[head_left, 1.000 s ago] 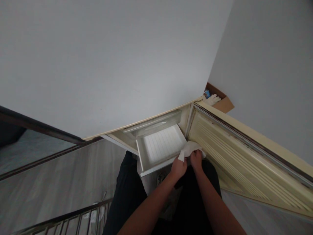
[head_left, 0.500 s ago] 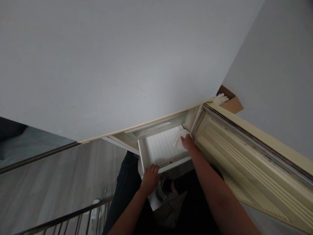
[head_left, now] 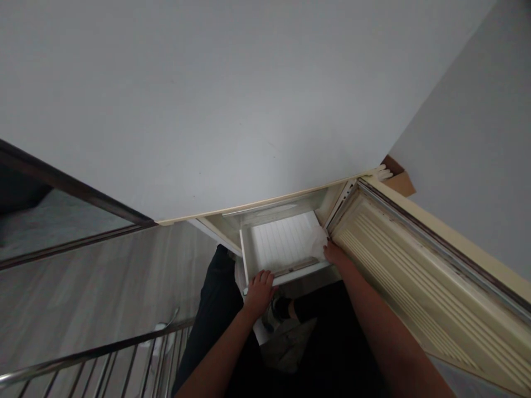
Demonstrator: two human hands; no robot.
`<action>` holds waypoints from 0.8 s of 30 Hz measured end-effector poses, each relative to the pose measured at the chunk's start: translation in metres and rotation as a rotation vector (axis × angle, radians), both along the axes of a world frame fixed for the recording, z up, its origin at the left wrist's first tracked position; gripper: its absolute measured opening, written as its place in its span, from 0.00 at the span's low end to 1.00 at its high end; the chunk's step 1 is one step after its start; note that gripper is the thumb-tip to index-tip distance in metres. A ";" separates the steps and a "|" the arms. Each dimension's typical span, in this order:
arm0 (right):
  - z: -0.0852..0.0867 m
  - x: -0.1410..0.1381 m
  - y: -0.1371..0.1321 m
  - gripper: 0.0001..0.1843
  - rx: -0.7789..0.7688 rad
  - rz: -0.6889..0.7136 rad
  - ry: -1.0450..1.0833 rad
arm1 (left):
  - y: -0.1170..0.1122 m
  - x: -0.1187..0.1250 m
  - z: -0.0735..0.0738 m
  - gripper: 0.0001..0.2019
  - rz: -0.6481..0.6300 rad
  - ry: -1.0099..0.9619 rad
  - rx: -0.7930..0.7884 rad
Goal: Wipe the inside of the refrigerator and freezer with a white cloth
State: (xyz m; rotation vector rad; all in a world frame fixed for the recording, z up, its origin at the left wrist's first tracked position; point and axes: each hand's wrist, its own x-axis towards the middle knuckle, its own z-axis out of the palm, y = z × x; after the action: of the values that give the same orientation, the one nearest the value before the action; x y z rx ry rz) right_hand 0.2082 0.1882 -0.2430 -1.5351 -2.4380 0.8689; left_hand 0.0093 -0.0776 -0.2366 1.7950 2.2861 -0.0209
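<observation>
A white drawer (head_left: 279, 239) with a ribbed bottom is pulled partly out of a cream fridge or freezer compartment (head_left: 327, 202). My left hand (head_left: 260, 289) grips the drawer's front rim near its left corner, fingers over the edge. At the right front corner of the drawer, my right hand (head_left: 332, 252) is closed on a white cloth (head_left: 317, 241), pressed against the inner right side. Part of the cloth is hidden by the hand and the wall. Brownish marks show along the inside of the front edge.
The open cream door (head_left: 406, 282) with a ribbed inner panel stands to the right. Behind its hinge side is a cardboard box (head_left: 400, 181) with white gloves (head_left: 384, 173). A metal-barred rack (head_left: 108, 365) stands at lower left on the wood-look floor (head_left: 136, 287).
My right hand has moved the cloth from the drawer's right rear area toward its right front corner. My left hand stays on the front rim. The view has shifted slightly.
</observation>
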 end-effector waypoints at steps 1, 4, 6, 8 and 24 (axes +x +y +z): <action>0.003 0.007 -0.007 0.15 0.008 0.021 -0.028 | 0.000 0.000 0.000 0.18 0.000 -0.004 -0.001; 0.012 0.024 -0.030 0.17 0.053 0.077 -0.099 | -0.001 0.001 0.000 0.18 -0.001 -0.014 0.004; 0.019 0.029 -0.045 0.21 0.090 0.145 -0.119 | -0.001 0.001 0.000 0.18 -0.001 -0.023 0.016; 0.026 0.026 -0.061 0.22 0.108 0.248 -0.124 | 0.000 0.002 0.000 0.19 0.002 -0.038 0.035; 0.029 -0.148 -0.195 0.11 -0.134 0.412 0.128 | -0.047 -0.041 -0.007 0.40 0.340 -0.054 0.103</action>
State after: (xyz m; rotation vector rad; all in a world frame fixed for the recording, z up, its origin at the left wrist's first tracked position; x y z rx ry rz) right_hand 0.0602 -0.0066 -0.2142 -0.9817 -2.6885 1.1777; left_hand -0.0315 -0.1244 -0.2436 1.4060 2.5613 0.2033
